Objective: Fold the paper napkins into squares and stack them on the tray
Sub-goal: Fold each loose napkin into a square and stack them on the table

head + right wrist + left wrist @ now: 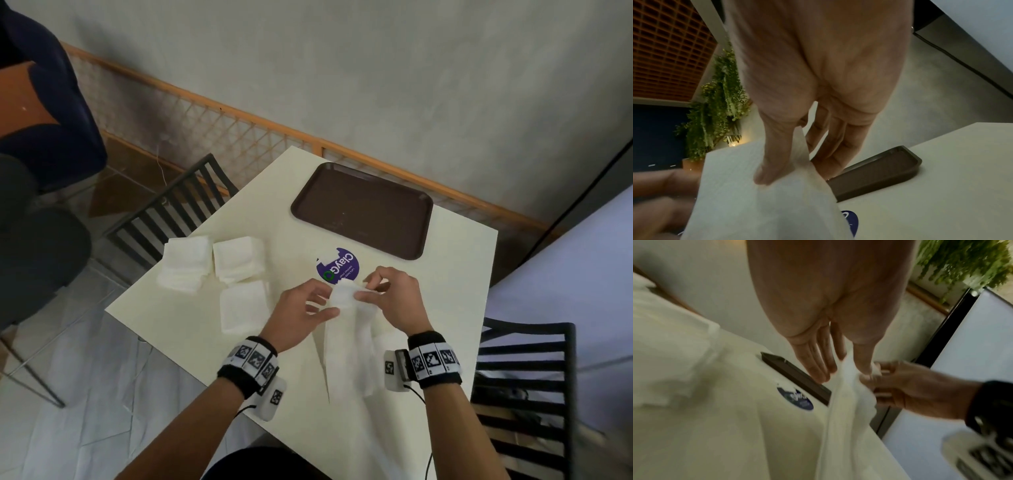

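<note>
- The left hand [301,310] pinches the upper edge of a white paper napkin [347,339] between thumb and fingers; its other fingers are only loosely bent.
- The right hand [394,298] pinches the same top edge from the other side, thumb pressed on the sheet, fingers curled behind it.
- The napkin hangs between both hands, raised above the desk [455,274], with its lower part draping toward the near edge.
- Three piles of white napkins [212,267] lie on the desk's left side.
- The brown tray [363,209] sits at the far side, with a round purple sticker [337,265] just in front of it.
- Black slatted chairs [524,387] stand beside the desk; an orange lattice rail [219,133] runs along the grey wall.
</note>
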